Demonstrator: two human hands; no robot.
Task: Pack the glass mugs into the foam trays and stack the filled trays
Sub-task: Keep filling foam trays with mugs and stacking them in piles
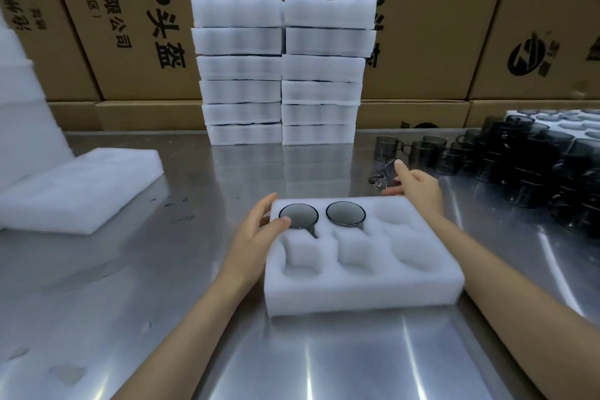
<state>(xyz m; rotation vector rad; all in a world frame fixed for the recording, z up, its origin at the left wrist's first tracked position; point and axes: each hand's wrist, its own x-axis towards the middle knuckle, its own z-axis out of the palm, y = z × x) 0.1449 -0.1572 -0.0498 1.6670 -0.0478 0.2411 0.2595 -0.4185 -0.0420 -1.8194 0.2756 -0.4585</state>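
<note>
Right now a six-pocket foam tray (363, 282) is sitting on the steel worktop (130, 318), with two dark glass mugs (298, 216) seated in its far-left and far-middle pockets and four pockets empty. The left hand (256, 230) is lying spread against the tray's left edge, thumb touching the left mug's rim; the right hand (415, 185) is pinching a blurred mug (384, 177) just behind the tray. Loose mugs (519, 166) are crowding the right side, filled trays (282, 71) standing stacked behind.
</note>
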